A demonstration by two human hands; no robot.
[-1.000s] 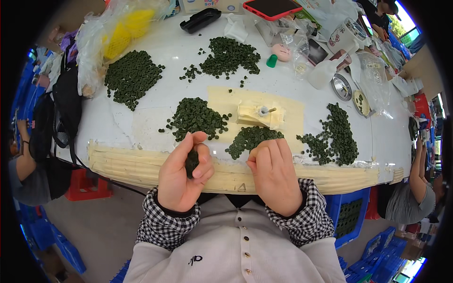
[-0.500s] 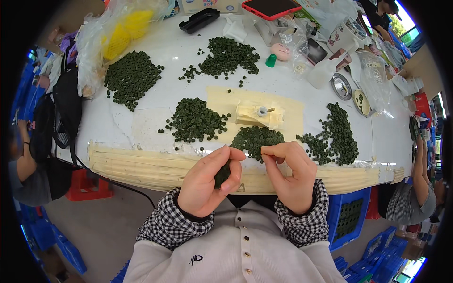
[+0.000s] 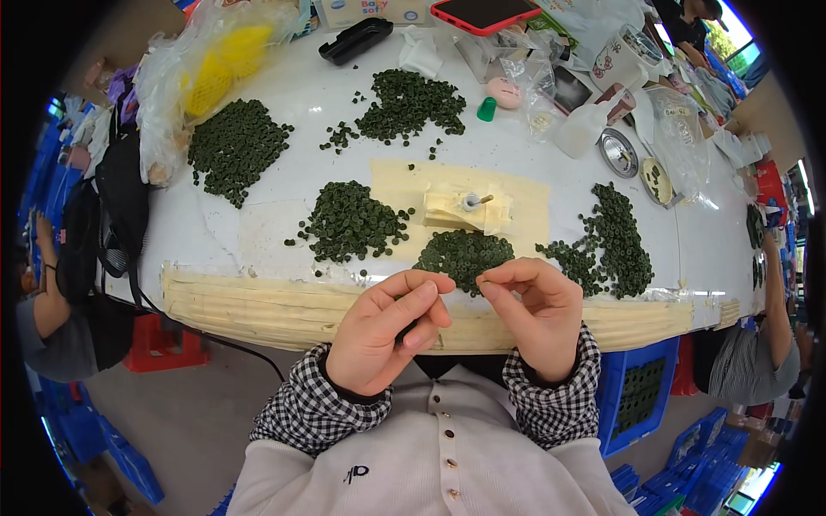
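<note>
Counting five heaps of small green parts on the white bench (image 3: 258,224), I see both hands raised at its near edge. My left hand (image 3: 383,331) curls its fingers around a dark green part (image 3: 407,327); my right hand (image 3: 533,314) pinches thumb to forefinger, contents unclear.

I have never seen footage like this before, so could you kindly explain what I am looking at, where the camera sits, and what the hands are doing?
There is no machine here: a person wears a wide fisheye camera on the head, looking down, so straight edges bend. The forearms in checked cuffs are the wearer's own. The left hand curls around a small dark green piece, mostly hidden. The right hand pinches its fingertips together beside it; what it pinches is too small to tell. Beyond lies a white table with piles of green pieces, a small taped-down fixture, bags and cups.
</note>
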